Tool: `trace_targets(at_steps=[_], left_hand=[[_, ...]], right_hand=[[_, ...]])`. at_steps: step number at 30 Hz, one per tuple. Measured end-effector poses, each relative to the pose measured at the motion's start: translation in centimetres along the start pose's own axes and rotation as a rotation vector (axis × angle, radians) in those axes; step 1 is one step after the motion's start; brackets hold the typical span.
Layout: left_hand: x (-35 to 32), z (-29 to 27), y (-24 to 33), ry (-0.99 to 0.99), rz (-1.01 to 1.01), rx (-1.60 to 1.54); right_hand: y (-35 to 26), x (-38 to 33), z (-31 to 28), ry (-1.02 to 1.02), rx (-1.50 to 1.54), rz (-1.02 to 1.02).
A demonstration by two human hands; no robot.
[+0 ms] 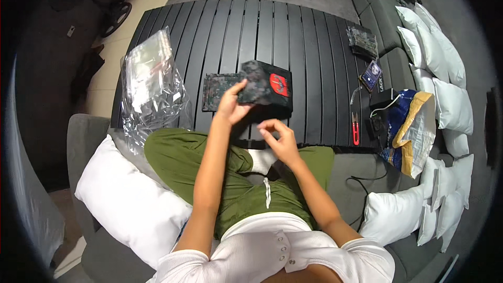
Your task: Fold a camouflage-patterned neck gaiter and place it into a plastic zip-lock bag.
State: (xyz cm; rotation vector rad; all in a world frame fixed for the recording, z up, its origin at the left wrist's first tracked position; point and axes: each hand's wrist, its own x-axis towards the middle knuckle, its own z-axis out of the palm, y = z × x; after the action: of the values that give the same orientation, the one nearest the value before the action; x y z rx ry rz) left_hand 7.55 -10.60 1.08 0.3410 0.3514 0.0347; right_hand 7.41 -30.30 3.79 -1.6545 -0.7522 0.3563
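Observation:
My left hand [233, 104] is closed on the near left edge of a folded camouflage cloth piece [255, 84], its thumb lying on top. That piece is dark, with a red patch [279, 85] bearing a black figure on its right part. Partly under it, to the left, more folded camouflage cloth [214, 94] lies flat on the slatted table. My right hand [281, 140] hovers just nearer to me than the cloth, not touching it. Its thumb and forefinger are apart with nothing visible between them; the other fingers are curled.
Clear plastic bags [152, 84] lie at the left of the black slatted table [319, 63]. On the right are camouflage pieces [362, 42], a blue packet [371, 75], red-handled snips [356, 128], a black box [384, 97] and a blue-yellow bag [408, 135]. White pillows [128, 199] line the grey sofa.

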Motion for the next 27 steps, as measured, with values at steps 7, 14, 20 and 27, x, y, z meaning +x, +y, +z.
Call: trace_targets(at_steps=[7, 14, 20, 27], left_hand=[[-2.9, -4.6, 3.2, 0.68, 0.211, 0.817], [-0.9, -3.6, 2.9, 0.995, 0.433, 1.547], [-0.4, -5.2, 3.4, 0.993, 0.862, 1.606], [-0.8, -3.6, 2.9, 1.131, 0.613, 1.889]], right_hand=[[4.4, -3.7, 1.0, -0.171, 0.308, 0.402], [5.3, -2.7, -0.2, -0.106, 0.242, 0.418], [4.6, -1.6, -0.1, -0.081, 0.268, 0.354], [5.1, -2.2, -1.0, -0.011, 0.237, 0.391]])
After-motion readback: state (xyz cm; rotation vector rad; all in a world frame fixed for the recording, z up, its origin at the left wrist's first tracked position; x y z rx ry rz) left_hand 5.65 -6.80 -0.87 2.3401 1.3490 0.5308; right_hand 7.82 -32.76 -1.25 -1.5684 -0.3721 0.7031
